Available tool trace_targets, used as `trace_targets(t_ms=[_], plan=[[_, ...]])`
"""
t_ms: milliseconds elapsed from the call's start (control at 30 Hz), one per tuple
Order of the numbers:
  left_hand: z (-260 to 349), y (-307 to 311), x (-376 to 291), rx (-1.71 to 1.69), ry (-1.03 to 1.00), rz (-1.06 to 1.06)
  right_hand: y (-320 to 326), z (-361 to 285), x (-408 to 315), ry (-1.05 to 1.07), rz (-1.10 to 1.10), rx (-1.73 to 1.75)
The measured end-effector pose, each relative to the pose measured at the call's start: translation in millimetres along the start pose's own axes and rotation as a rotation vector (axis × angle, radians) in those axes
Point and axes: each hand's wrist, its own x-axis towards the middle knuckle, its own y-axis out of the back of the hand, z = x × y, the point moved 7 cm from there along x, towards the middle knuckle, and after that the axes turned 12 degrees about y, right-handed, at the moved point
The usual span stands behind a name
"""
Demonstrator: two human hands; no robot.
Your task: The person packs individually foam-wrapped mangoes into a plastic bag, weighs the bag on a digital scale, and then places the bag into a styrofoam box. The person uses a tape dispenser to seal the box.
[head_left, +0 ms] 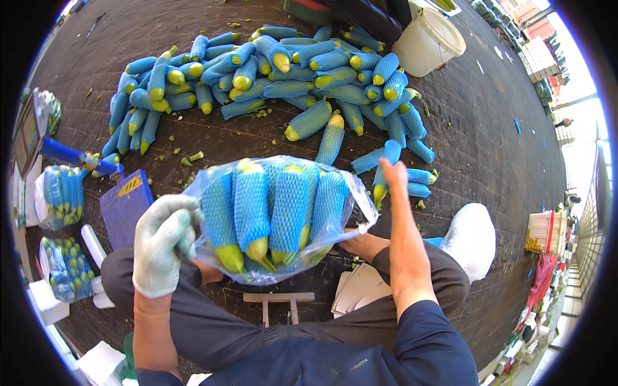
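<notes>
My left hand (166, 241), in a pale knitted glove, grips the edge of a clear plastic bag (289, 275). Inside the bag stand several green vegetables, zucchini-like, in blue foam net sleeves (289, 207), stem ends down. My right hand (395, 171), bare, holds one sleeved vegetable (388, 154) just to the right of the bag's mouth, its green end pointing down. Ahead lies a wide curved heap of vegetables in the same blue sleeves (289, 87). A few loose ones (419, 183) lie beside my right hand on the dark ground sheet.
At left stand a blue-based scale (128, 200) and filled bags (65, 268). White buckets (427, 41) and a person's dark-clothed leg (362, 17) are beyond the heap. A white bag (468, 236) sits by my right knee, flat pale sheets (359, 292) between my legs.
</notes>
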Motion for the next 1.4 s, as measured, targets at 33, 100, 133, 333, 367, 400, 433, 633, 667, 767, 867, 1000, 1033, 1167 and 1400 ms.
trace_targets(t_ms=[33, 100, 133, 333, 367, 400, 433, 633, 667, 767, 867, 1000, 1033, 1167, 1400], plan=[[-2.7, -3.2, 2.7, -0.017, 0.01, -0.035, 31.2, 3.0, 12.2, 0.028, 0.052, 0.065], [-2.1, 2.2, -6.1, 0.008, 0.033, -0.025, 65.0, -35.5, 4.5, -0.041, 0.031, 0.511], [0.8, 3.0, -8.3, 0.005, 0.02, -0.04, 88.5, -56.0, 6.4, 0.003, -0.023, 0.685], [-13.1, 21.0, -7.2, 0.012, -0.014, -0.067, 169.3, -249.3, -143.6, 0.281, -0.35, 0.96], [-11.6, 19.6, -6.6, 0.02, -0.025, -0.08, 172.7, -266.5, -161.8, 0.354, -0.395, 0.886], [-11.3, 15.8, -7.6, 0.012, -0.002, -0.082, 164.2, -270.3, -169.7, 0.426, -0.457, 0.8], [-9.2, 18.2, -10.0, 0.014, -0.009, -0.082, 150.3, -288.4, -194.2, 0.447, -0.504, 0.754], [-12.9, 21.0, -5.9, 0.017, -0.036, -0.097, 18.3, -319.0, -248.1, 0.61, -0.319, 0.026], [-14.9, 22.6, -5.3, -0.005, -0.033, -0.098, -4.4, -327.1, -265.7, 0.715, -0.217, -0.119], [-16.6, 25.2, -7.7, 0.02, -0.044, -0.095, -28.4, -355.3, -300.7, 0.648, 0.026, 0.048], [-14.3, 20.0, -4.5, -0.003, -0.056, -0.113, -68.6, -337.4, -268.3, 0.378, -0.099, 0.436], [-15.6, 28.4, -2.9, -0.09, -0.039, -0.067, -75.3, -318.1, -269.8, 0.217, -0.096, 0.454], [-14.2, 27.9, -3.2, -0.108, -0.041, -0.072, -68.1, -320.0, -270.7, 0.257, -0.108, 0.377], [-14.0, 32.0, 0.0, -0.106, -0.047, -0.045, -37.7, -345.3, -282.0, 0.515, -0.169, -0.015], [-10.0, 26.3, -3.0, -0.103, -0.05, -0.066, -12.4, -335.0, -294.3, 0.847, 0.147, -0.26]])
